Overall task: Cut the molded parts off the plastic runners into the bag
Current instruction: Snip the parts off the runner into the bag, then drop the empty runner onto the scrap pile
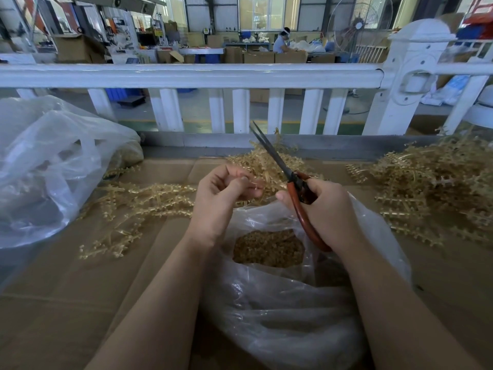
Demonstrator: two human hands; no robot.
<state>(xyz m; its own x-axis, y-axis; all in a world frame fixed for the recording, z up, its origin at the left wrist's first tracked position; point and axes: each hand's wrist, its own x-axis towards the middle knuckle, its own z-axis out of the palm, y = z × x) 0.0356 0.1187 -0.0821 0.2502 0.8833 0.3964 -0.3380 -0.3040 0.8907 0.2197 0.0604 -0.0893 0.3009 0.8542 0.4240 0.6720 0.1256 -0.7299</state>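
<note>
Two hands above open bag (280, 303); right hand (326, 209) grips red-handled scissors (290, 180), blades nearly closed, pointing up-left; left hand (222, 194) curled, pinching small runner piece (254, 185); cut parts (268, 248) inside bag; runner heaps (437, 188) on cardboard surface (66, 289).

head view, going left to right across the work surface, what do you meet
big clear bag → loose runners → left hand → scissors → right hand, its grip on the red handles → heap of runners
</note>
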